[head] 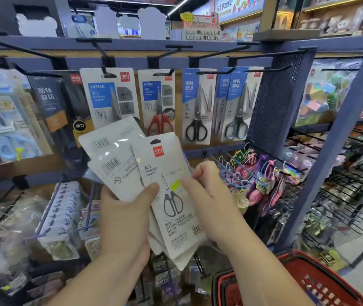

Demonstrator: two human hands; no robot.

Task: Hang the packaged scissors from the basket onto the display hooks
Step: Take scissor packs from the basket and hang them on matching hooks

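Gripping a fanned stack of white scissors packs [109,160] in the left hand [123,215], thumb pressed across the front, rest of the fingers hidden behind. Pinching the right edge of the front pack [171,206] with the right hand [207,186], thumb on the face right by a yellow sticker [175,185], other fingers curled at the edge. Showing on that front pack: red deli logo [158,151], a line drawing of scissors, small print and a barcode low down, hang hole up top. Only barcodes and small print showing on the packs fanned out behind it. Up above both hands, a row of black display hooks [167,72] already carrying stock: a HOME pack [109,96] right above the left hand, partly covered by the fan, red-handled scissors [159,120] next along, then black-handled scissors [197,127] and grey-handled ones [238,127] above the right hand. Just right of the right hand, a bunch of colourful keychains [262,180] on lower pegs. Down under the right forearm, a red shopping basket [297,260]; can't tell what's lying inside
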